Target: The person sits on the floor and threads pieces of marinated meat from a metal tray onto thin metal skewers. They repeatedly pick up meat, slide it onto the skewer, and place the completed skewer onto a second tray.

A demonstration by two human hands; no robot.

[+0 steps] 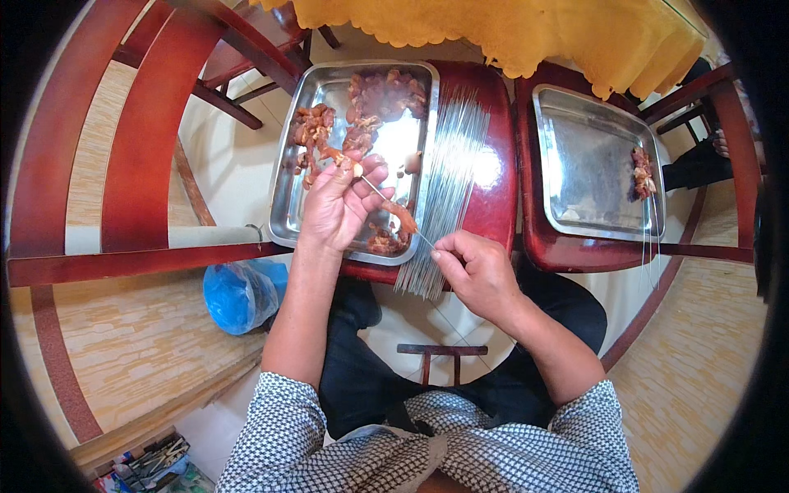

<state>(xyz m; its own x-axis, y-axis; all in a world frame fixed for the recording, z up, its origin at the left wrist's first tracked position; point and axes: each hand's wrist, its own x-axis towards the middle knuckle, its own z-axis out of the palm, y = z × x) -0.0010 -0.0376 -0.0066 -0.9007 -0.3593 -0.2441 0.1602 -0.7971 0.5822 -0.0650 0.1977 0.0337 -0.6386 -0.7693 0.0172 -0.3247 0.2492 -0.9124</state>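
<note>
My left hand (339, 200) is closed, pinching a piece of raw meat (333, 156) above a steel tray (282, 205). In my right hand (477, 271) is a thin metal skewer (426, 241), gripped between thumb and fingers. The skewer slants up and left to my left hand, with a meat piece (401, 216) threaded partway along it. Heaps of cut meat (386, 94) lie in the tray, some of them behind my left hand. A bundle of metal skewers (460, 148) lies just right of the tray, beneath the held skewer.
A second steel tray (575, 148) on a red chair seat at the right holds finished-looking meat skewers (643, 174). A yellow cloth (493, 33) hangs at the far side. A blue-lined bin (238, 296) stands at left, beside a red wooden chair (148, 140).
</note>
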